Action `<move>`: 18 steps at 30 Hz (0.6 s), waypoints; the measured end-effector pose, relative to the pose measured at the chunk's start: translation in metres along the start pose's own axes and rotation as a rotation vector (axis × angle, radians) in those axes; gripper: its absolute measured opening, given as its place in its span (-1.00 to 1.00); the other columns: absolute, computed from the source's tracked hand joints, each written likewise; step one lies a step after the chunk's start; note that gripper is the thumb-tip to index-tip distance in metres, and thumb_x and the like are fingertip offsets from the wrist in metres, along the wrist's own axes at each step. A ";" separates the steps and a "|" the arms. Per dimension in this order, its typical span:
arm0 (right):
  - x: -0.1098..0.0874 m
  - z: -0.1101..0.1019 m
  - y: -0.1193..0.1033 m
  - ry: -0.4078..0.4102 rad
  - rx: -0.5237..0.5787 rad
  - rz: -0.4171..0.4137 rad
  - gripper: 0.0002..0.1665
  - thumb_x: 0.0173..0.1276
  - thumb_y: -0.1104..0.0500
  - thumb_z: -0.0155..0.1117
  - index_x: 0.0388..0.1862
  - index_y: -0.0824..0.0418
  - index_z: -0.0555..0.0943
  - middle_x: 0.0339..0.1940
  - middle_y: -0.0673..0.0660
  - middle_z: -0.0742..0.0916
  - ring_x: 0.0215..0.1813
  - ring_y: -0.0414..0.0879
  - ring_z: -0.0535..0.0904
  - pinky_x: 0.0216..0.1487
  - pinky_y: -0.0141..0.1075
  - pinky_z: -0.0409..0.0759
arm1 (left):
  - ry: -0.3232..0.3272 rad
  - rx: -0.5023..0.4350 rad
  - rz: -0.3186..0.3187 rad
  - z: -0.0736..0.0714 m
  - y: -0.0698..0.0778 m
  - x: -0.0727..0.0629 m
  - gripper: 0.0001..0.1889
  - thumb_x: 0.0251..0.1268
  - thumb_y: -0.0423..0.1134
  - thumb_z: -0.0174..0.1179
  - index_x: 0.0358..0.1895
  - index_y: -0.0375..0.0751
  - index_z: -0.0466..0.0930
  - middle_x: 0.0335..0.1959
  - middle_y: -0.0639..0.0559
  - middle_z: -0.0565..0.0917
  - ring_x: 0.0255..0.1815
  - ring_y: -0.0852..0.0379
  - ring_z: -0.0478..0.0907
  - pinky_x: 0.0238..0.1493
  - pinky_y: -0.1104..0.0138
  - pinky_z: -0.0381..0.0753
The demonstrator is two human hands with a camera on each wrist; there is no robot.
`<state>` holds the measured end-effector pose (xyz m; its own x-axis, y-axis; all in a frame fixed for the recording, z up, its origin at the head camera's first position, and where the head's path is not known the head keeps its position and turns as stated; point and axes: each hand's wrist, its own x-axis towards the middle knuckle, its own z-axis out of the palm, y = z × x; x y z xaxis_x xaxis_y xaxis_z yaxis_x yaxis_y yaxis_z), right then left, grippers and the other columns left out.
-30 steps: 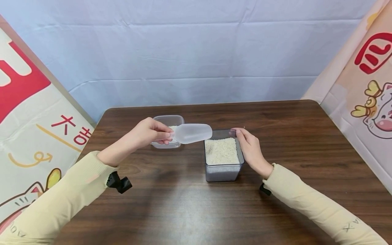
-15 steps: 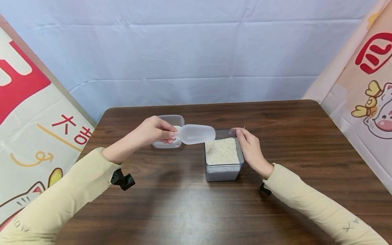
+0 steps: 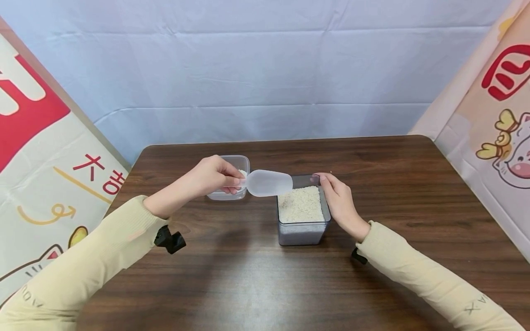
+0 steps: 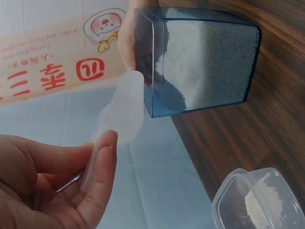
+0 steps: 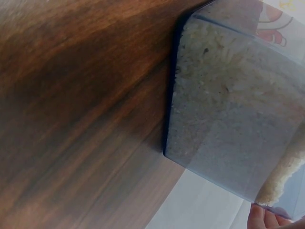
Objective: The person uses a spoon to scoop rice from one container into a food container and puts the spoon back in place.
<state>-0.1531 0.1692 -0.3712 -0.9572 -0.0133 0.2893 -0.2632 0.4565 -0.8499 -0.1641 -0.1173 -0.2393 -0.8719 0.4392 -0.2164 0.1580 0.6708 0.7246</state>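
Left of the smoky-blue boxy plastic container, whose rim your right hand grips, your left hand pinches a frosted-white rounded plastic scoop: likely light, stiff; hold its handle.

This looks like a staged indoor corner. Behind the table hangs pale cloth; cartoon banners flank it.

The left arm is stretched across the left edge of the table, and the left hand is raised toward the far edge, its thumb and fingers pinched. The right arm is extended diagonally inward; the right hand is kept well inside the right edge, its fingers partly hidden. Both arms are sleeved to the wrists.
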 end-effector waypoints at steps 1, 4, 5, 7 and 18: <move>0.000 0.000 0.000 0.001 0.001 0.000 -0.54 0.50 0.04 -0.21 0.01 0.32 0.54 -0.08 0.24 0.66 0.05 0.03 0.52 0.12 -0.17 0.44 | -0.001 0.009 0.001 0.000 0.001 0.000 -0.82 0.14 -0.40 0.20 -0.20 -0.38 0.66 -0.51 -0.08 0.68 -0.51 0.25 0.58 -0.30 0.33 0.68; -0.001 0.000 -0.001 0.002 0.007 -0.004 -0.54 0.50 0.05 -0.21 0.01 0.32 0.54 -0.08 0.25 0.66 0.05 0.03 0.52 0.12 -0.17 0.44 | -0.004 0.035 0.007 0.000 0.004 0.001 -0.82 0.15 -0.39 0.20 -0.20 -0.38 0.66 -0.51 -0.10 0.68 -0.51 0.24 0.59 -0.30 0.32 0.68; -0.001 0.000 -0.001 0.003 0.006 -0.006 -0.54 0.50 0.05 -0.21 0.01 0.32 0.54 -0.08 0.25 0.66 0.05 0.03 0.52 0.11 -0.17 0.44 | -0.005 0.044 0.010 0.000 0.004 0.002 -0.82 0.15 -0.39 0.20 -0.20 -0.38 0.66 -0.51 -0.10 0.68 -0.51 0.23 0.60 -0.31 0.33 0.68; -0.001 0.000 -0.001 0.005 0.006 -0.008 -0.55 0.50 0.06 -0.20 0.01 0.32 0.54 -0.08 0.25 0.66 0.04 0.03 0.52 0.10 -0.17 0.43 | -0.009 0.052 0.007 0.001 0.007 0.002 -0.82 0.15 -0.39 0.20 -0.19 -0.38 0.66 -0.49 -0.10 0.68 -0.51 0.23 0.60 -0.32 0.34 0.68; -0.003 -0.002 -0.013 -0.002 0.009 0.003 -0.59 0.50 0.17 -0.21 0.01 0.42 0.51 -0.06 0.34 0.64 0.05 0.12 0.51 0.11 -0.11 0.43 | -0.027 0.127 0.022 0.003 0.015 0.010 -0.85 0.16 -0.39 0.19 -0.25 -0.36 0.67 -0.55 -0.06 0.67 -0.51 0.15 0.62 -0.40 0.42 0.66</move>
<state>-0.1466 0.1655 -0.3605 -0.9582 -0.0133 0.2859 -0.2612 0.4489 -0.8545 -0.1687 -0.1015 -0.2327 -0.8551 0.4693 -0.2206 0.2354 0.7304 0.6411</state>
